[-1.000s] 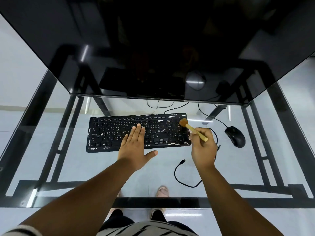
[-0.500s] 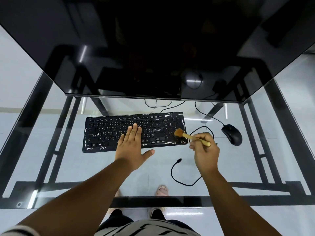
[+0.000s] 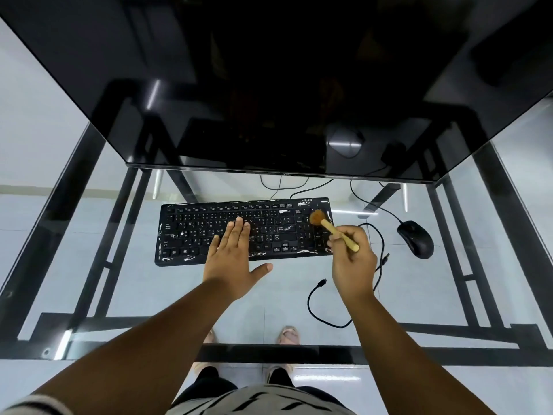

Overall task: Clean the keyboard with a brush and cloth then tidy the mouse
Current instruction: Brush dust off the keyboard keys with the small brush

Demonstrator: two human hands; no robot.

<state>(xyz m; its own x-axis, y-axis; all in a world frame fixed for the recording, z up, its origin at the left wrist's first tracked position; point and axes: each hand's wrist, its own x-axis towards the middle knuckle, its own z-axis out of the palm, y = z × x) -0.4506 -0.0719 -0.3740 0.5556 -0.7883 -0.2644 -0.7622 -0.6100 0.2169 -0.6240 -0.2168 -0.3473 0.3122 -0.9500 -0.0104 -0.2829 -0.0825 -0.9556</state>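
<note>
Hands: left (image 3: 232, 259) steadies keyboard (image 3: 194, 232), right (image 3: 353, 262) brushes.

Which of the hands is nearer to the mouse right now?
Right. The right hand, gripping the brush, is just left of the mouse; the left hand rests flat on the keyboard, farther away.

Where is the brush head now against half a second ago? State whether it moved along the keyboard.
Yes. The brush head went from the near right corner of the keyboard up to its far right corner.
</note>
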